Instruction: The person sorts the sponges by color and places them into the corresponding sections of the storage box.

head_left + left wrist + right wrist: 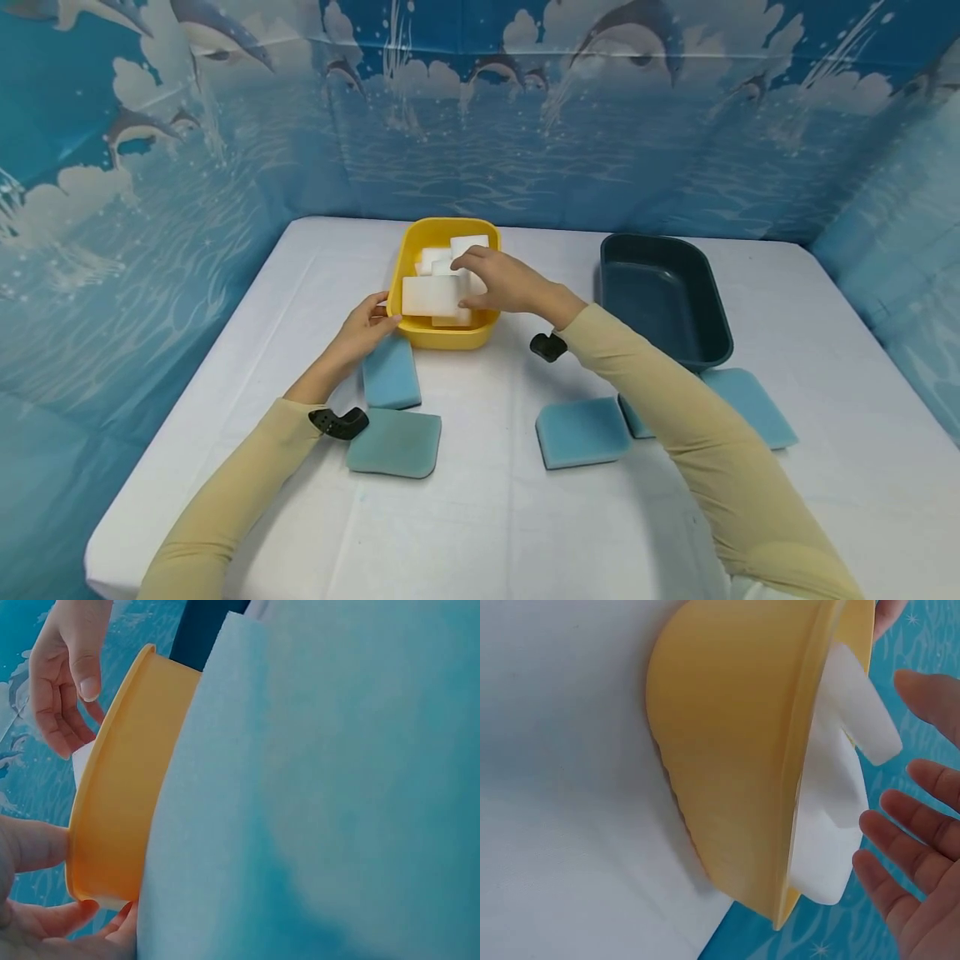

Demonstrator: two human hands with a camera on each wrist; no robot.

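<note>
A yellow plastic tub (448, 337) at the far middle of the table holds several white sponge blocks (431, 296), heaped in the middle. My left hand (362, 335) grips its near left corner; the left wrist view shows the thumb (37, 846) at the rim and the fingers below. My right hand (512, 279) hovers over the white sponges from the right. In the right wrist view its fingers (900, 840) are spread and slightly bent, with nothing between them. A blue sponge (392, 372) lies beside the tub, just below my left hand.
An empty dark blue tub (663, 304) stands at the far right. More blue-green sponges lie about: one front left (394, 443), one front middle (583, 433), one right (750, 408), and one partly hidden under my right sleeve. A dolphin-print curtain (525, 158) walls the table's back and sides.
</note>
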